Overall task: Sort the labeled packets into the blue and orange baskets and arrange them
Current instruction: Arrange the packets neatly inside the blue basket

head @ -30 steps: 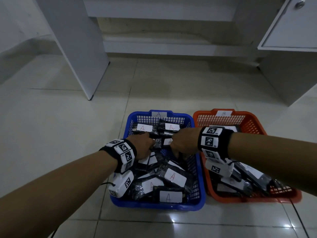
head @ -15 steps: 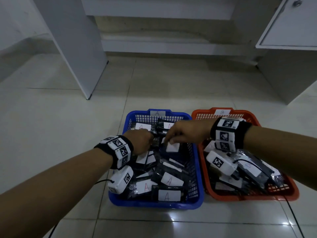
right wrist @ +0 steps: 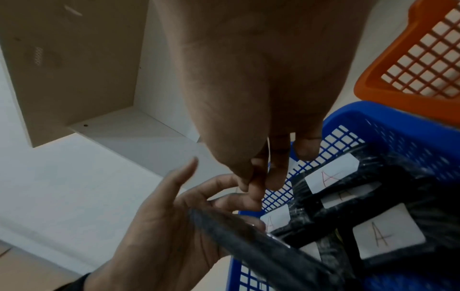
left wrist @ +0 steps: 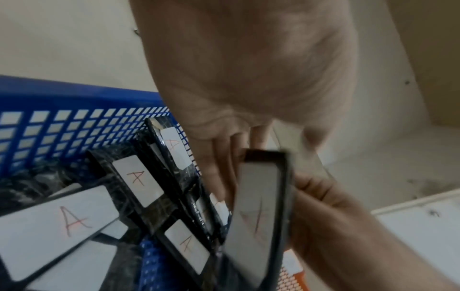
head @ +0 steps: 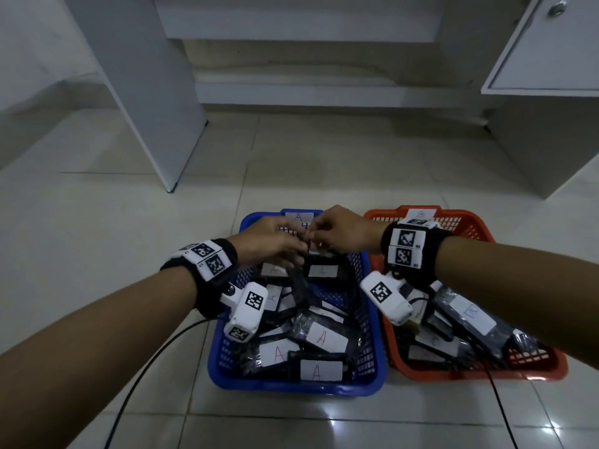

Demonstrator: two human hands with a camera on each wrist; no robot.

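A blue basket (head: 291, 388) tagged A holds several black packets with white A labels (head: 321, 371). Right of it, an orange basket (head: 479, 372) tagged B holds B packets (head: 470, 314). Both hands meet over the blue basket's far end. My right hand (head: 316, 238) pinches the edge of one A packet (left wrist: 256, 206), which stands upright there. My left hand (head: 293, 254) lies with nearly straight fingers (left wrist: 224, 157) against that packet's far side, thumb spread. In the right wrist view the packet (right wrist: 248, 240) crosses my left palm (right wrist: 161, 226). Other A packets (left wrist: 137, 181) lean against the far wall.
The baskets sit side by side on a pale tiled floor. A white furniture panel (head: 155, 108) stands at the back left and a white cabinet (head: 551, 124) at the back right. Wrist camera cables (head: 146, 367) trail on the floor.
Both hands have moved from the middle of the blue basket up to its far end. The right hand has brought the A packet along with it.
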